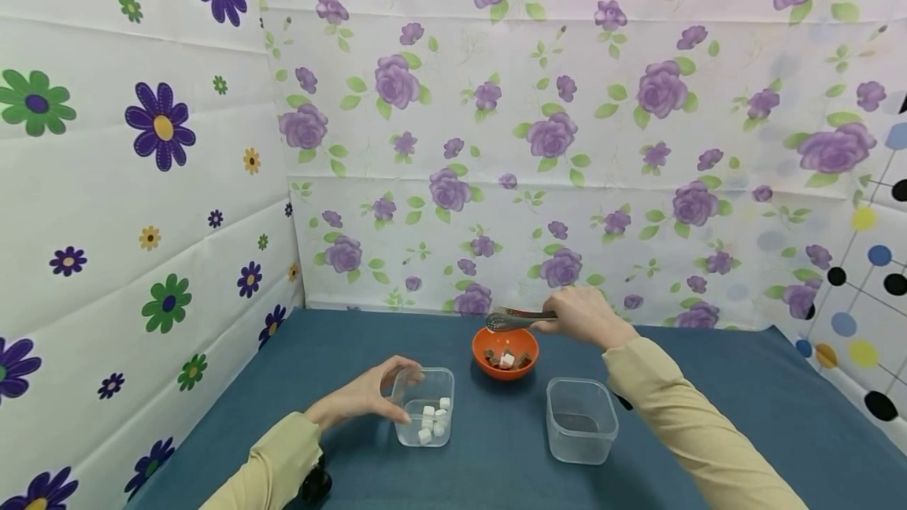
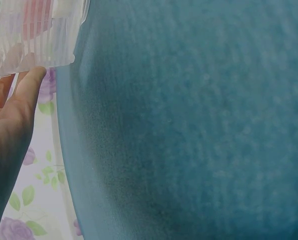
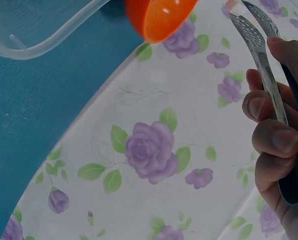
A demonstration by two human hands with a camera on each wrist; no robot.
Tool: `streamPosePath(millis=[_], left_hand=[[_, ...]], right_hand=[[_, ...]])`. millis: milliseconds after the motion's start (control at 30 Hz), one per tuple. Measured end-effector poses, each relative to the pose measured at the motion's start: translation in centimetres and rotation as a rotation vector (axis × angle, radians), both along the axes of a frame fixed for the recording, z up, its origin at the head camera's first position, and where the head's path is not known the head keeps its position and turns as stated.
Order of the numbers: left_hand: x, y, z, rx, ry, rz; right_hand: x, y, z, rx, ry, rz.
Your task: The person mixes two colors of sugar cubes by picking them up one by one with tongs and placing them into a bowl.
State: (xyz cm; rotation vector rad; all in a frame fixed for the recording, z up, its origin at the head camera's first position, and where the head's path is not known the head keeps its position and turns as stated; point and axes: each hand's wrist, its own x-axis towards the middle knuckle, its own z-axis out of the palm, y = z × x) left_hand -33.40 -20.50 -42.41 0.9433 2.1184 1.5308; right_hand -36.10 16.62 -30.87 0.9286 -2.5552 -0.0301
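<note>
My left hand (image 1: 368, 393) grips the left side of a clear plastic container (image 1: 434, 384), thumb in front and fingers behind. Several white cubes (image 1: 425, 436) lie inside it. In the left wrist view the fingertips (image 2: 36, 75) meet the container's rim. My right hand (image 1: 584, 315) holds metal tongs (image 1: 505, 323) with perforated tips, raised above an orange bowl (image 1: 489, 367). The bowl contains brown pieces (image 1: 524, 361) and a whitish cube (image 1: 506, 360). In the right wrist view the fingers wrap round the tongs (image 3: 269, 80), whose tips stand slightly apart near a small pale spot.
A second clear container (image 1: 581, 447) stands on the blue tablecloth (image 1: 496, 455), right of the bowl and below my right forearm. Flower-patterned sheets (image 1: 453, 140) hang behind the table and along its left side; a dotted sheet (image 1: 864, 321) hangs at the right.
</note>
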Motion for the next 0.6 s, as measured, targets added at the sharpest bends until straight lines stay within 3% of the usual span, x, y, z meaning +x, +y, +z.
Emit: streamPosePath(millis=[600], left_hand=[[-0.17,-0.08,-0.22,-0.005,-0.011,0.009]], right_hand=[[-0.05,-0.42,-0.59,0.046,-0.037,-0.05]])
